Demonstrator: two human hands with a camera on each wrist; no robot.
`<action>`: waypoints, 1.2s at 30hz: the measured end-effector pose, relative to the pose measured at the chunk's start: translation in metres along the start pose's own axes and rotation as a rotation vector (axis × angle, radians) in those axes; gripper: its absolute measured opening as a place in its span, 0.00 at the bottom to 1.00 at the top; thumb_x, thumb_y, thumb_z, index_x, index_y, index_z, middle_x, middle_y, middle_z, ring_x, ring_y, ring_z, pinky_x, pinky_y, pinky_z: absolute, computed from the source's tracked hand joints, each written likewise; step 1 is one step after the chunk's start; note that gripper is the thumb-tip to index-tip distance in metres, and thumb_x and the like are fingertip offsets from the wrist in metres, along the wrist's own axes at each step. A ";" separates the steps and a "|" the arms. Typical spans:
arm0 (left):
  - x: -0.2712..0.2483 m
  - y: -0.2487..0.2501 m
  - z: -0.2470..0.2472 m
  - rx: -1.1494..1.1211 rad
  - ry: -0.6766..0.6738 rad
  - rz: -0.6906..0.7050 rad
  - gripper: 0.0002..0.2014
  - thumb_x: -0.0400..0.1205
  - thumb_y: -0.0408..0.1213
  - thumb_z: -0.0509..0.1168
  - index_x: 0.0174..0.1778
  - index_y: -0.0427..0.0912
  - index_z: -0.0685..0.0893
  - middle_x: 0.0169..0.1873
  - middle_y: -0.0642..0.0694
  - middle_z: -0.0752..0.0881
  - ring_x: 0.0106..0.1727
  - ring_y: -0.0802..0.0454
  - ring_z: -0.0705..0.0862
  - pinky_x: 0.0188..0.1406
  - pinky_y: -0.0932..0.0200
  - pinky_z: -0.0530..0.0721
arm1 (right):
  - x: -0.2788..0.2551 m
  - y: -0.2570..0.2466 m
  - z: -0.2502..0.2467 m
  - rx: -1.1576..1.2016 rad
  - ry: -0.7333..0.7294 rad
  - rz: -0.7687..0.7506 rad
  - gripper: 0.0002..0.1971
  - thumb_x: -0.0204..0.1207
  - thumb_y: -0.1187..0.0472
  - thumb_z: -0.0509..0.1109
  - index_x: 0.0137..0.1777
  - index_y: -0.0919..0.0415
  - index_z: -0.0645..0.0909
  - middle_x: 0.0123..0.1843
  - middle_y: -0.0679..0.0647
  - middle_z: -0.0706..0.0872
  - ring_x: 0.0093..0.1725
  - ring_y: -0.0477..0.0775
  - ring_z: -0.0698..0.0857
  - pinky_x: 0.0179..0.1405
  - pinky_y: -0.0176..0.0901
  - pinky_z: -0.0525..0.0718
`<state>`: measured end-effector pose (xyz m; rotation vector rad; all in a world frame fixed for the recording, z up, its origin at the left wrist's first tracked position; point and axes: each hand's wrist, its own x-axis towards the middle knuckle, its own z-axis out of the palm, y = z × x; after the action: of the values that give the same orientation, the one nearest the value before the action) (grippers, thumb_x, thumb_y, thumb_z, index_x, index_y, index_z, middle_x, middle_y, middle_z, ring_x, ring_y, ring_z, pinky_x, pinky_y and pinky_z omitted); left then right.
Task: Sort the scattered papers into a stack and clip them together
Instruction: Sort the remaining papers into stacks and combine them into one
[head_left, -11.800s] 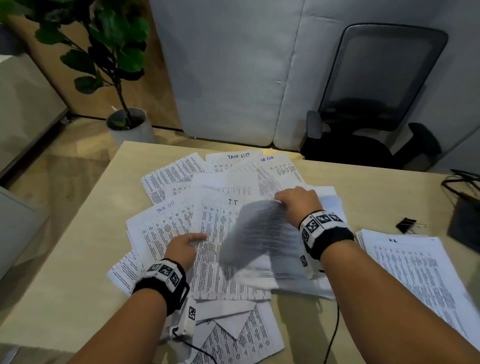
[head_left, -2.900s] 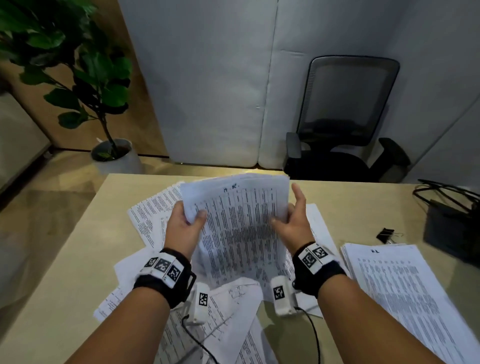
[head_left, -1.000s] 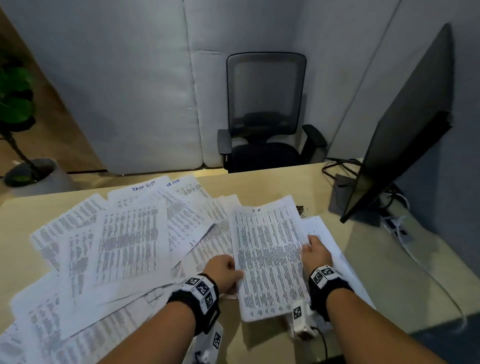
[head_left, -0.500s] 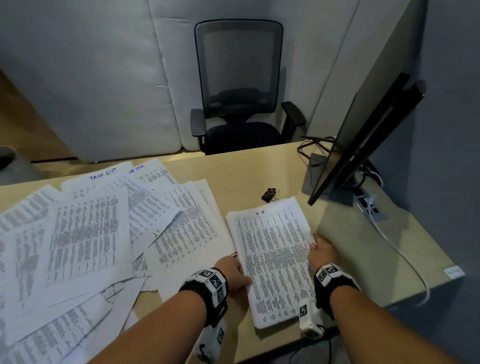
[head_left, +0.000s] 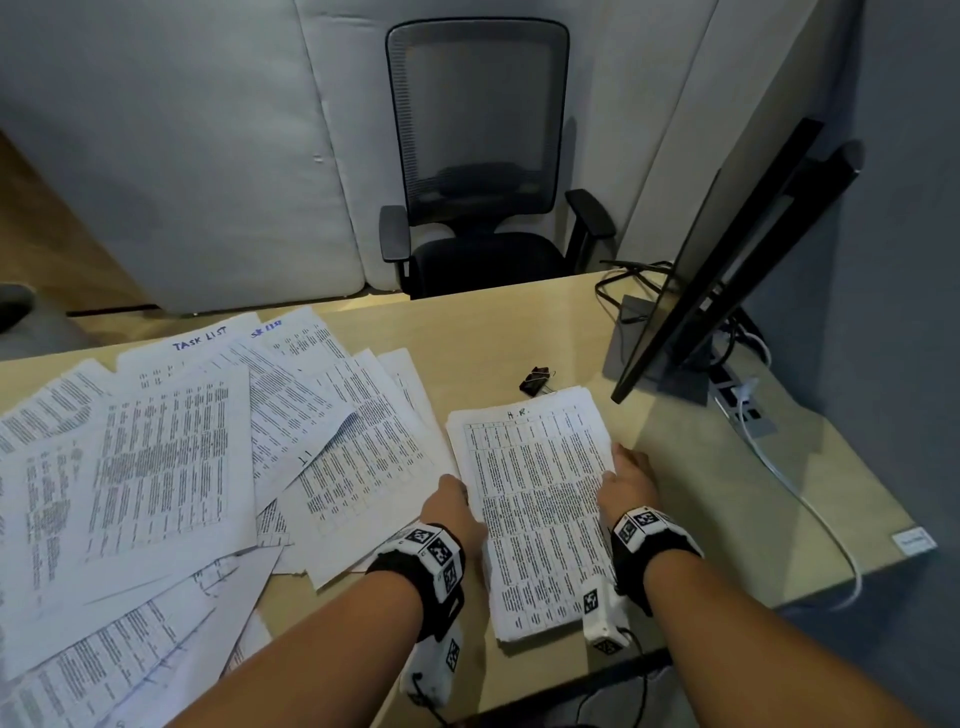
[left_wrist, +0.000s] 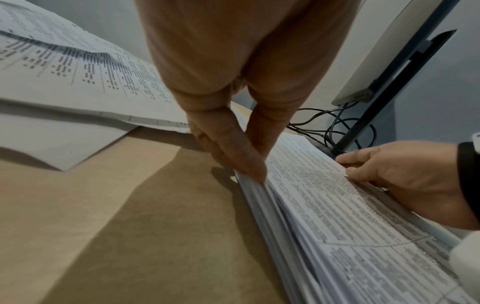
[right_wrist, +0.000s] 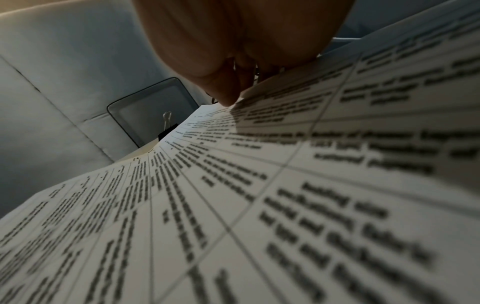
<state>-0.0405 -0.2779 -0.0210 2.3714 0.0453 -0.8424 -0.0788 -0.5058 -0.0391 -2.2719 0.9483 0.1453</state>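
A thick stack of printed papers (head_left: 535, 499) (left_wrist: 337, 205) (right_wrist: 259, 205) headed "H.R." lies near the desk's front right. My left hand (head_left: 452, 499) (left_wrist: 249, 164) presses straight fingers against the stack's left edge. On the opposite side my right hand (head_left: 623, 467) (left_wrist: 389, 170) (right_wrist: 228, 96) holds the right edge, a fingertip on the top sheet, which bows up there. Just beyond the stack's far end sits a black binder clip (head_left: 535, 382) (right_wrist: 167, 125). Scattered sheets (head_left: 208, 457) (left_wrist: 78, 72) overlap across the desk's left half.
A dark monitor (head_left: 727, 260) on its stand rises at the right, with cables (head_left: 779, 467) trailing over the desk edge. A black office chair (head_left: 478, 182) stands behind the desk. Bare wood (head_left: 493, 338) shows between the clip and the far edge.
The sheaf I held upright over the scattered papers has come down onto the stack at the right. Over the last half second both hands stay at its side edges.
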 end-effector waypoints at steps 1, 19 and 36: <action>0.001 0.000 0.000 0.010 -0.001 -0.001 0.18 0.77 0.35 0.71 0.54 0.42 0.67 0.39 0.49 0.75 0.45 0.46 0.82 0.45 0.51 0.87 | 0.001 0.000 -0.001 -0.013 0.002 -0.006 0.26 0.79 0.66 0.57 0.78 0.56 0.66 0.72 0.56 0.68 0.73 0.59 0.69 0.78 0.45 0.64; 0.004 -0.050 -0.070 0.161 0.271 -0.134 0.20 0.79 0.39 0.64 0.69 0.48 0.78 0.68 0.41 0.75 0.65 0.41 0.79 0.62 0.50 0.82 | -0.036 -0.086 0.049 -0.216 -0.049 -0.478 0.20 0.75 0.69 0.63 0.65 0.54 0.80 0.66 0.54 0.76 0.66 0.58 0.72 0.64 0.48 0.73; -0.012 -0.209 -0.173 0.179 0.390 -0.408 0.36 0.77 0.38 0.67 0.82 0.51 0.61 0.84 0.40 0.52 0.83 0.38 0.55 0.81 0.43 0.60 | -0.062 -0.191 0.133 -0.109 -0.201 -0.370 0.27 0.78 0.68 0.64 0.77 0.64 0.64 0.75 0.65 0.63 0.70 0.64 0.72 0.69 0.43 0.71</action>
<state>-0.0003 -0.0093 -0.0213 2.7111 0.6549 -0.5631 0.0227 -0.2883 -0.0188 -2.4346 0.4168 0.2619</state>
